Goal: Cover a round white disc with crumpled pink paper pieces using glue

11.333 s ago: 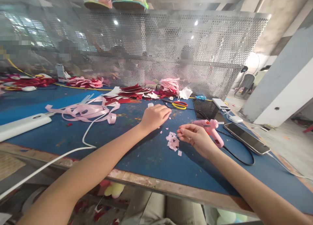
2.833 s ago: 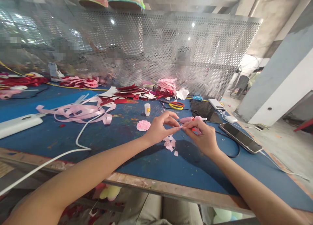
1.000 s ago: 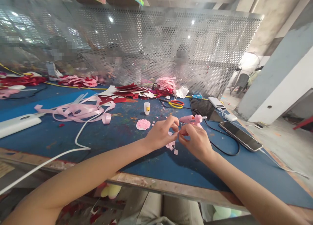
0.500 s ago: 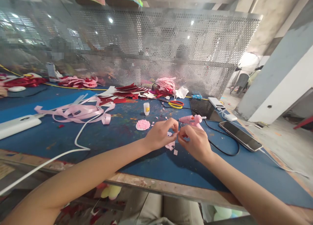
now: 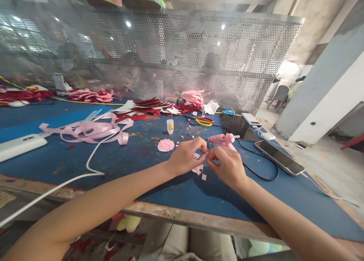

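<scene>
My left hand and my right hand meet fingertip to fingertip above the blue table, both closed in a pinch. Whatever sits between the fingertips is too small and too covered to make out. Below them lie small pink squares, partly hidden by my left hand. A round white disc covered with pink pieces rests to the left of my hands. Behind it stands a small translucent bottle with a yellow label. Just beyond my right hand is a pink glue gun.
Scissors with red and yellow handles lie farther back. Pink ribbon is tangled at left, near a white power strip and its cable. A phone lies at right. Stacked red pieces line the back before a perforated metal screen.
</scene>
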`<action>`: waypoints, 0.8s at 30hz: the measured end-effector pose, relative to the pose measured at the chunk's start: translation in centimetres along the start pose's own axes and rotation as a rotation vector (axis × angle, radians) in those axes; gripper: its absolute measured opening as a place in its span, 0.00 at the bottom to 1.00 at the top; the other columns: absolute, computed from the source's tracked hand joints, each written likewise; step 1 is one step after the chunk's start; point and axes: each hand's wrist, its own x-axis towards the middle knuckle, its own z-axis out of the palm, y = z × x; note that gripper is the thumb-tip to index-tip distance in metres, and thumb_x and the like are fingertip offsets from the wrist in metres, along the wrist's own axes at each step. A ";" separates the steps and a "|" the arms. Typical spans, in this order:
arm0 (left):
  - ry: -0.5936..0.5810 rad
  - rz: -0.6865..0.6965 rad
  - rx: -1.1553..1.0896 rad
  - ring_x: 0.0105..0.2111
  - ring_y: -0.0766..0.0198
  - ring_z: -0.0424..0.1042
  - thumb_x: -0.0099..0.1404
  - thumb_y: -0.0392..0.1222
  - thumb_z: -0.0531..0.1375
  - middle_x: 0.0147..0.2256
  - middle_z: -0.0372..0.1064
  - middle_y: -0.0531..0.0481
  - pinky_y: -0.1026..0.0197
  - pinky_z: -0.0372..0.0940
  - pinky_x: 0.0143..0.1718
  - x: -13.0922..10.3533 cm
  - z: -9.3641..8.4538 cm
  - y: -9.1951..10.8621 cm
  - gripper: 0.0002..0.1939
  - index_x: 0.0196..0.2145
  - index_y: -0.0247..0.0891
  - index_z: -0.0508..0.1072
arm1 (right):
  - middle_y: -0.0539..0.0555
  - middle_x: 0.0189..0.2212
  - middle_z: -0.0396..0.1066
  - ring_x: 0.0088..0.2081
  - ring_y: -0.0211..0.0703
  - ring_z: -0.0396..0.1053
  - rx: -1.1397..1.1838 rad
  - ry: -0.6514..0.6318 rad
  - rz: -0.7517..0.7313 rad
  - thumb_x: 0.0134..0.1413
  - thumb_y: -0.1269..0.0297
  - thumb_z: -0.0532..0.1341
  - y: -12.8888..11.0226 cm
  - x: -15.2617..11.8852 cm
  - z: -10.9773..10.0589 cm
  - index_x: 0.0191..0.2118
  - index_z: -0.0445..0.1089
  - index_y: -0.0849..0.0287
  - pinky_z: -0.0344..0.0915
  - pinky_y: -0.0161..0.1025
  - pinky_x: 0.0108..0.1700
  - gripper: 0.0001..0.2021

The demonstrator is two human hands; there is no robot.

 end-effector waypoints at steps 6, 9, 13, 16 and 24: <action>-0.008 -0.109 -0.050 0.28 0.69 0.70 0.53 0.29 0.58 0.27 0.69 0.57 0.68 0.62 0.32 0.1 0.0 0.1 0.09 0.28 0.39 0.61 | 0.46 0.18 0.67 0.20 0.34 0.63 0.047 0.005 0.099 0.47 0.75 0.57 0.1 0.1 0.0 0.24 0.59 0.56 0.59 0.31 0.24 0.08; -0.003 -0.239 -0.161 0.29 0.69 0.71 0.55 0.31 0.59 0.27 0.70 0.56 0.66 0.64 0.35 0.4 0.1 0.0 0.09 0.24 0.38 0.60 | 0.45 0.21 0.69 0.20 0.34 0.66 0.181 0.008 0.316 0.45 0.73 0.60 0.4 0.3 -0.2 0.27 0.59 0.56 0.62 0.31 0.25 0.08; 0.022 -0.310 -0.253 0.33 0.65 0.73 0.58 0.35 0.60 0.30 0.71 0.53 0.62 0.68 0.38 0.7 0.3 -0.1 0.04 0.31 0.37 0.65 | 0.48 0.29 0.73 0.24 0.34 0.69 0.401 -0.023 0.577 0.45 0.68 0.62 0.7 0.5 -0.3 0.30 0.58 0.55 0.66 0.33 0.29 0.09; 0.015 -0.211 -0.260 0.41 0.64 0.72 0.58 0.31 0.59 0.41 0.70 0.49 0.62 0.70 0.40 0.5 0.5 -0.1 0.14 0.43 0.39 0.68 | 0.48 0.26 0.72 0.25 0.36 0.70 0.503 0.008 0.687 0.44 0.66 0.63 0.8 0.6 -0.2 0.30 0.59 0.55 0.66 0.34 0.29 0.10; 0.007 -0.144 -0.331 0.46 0.62 0.71 0.60 0.29 0.58 0.46 0.67 0.46 0.62 0.71 0.41 0.3 0.7 -0.4 0.20 0.50 0.42 0.64 | 0.47 0.24 0.71 0.26 0.37 0.71 0.689 0.031 0.798 0.42 0.66 0.65 1.0 0.7 0.0 0.30 0.59 0.56 0.67 0.35 0.30 0.12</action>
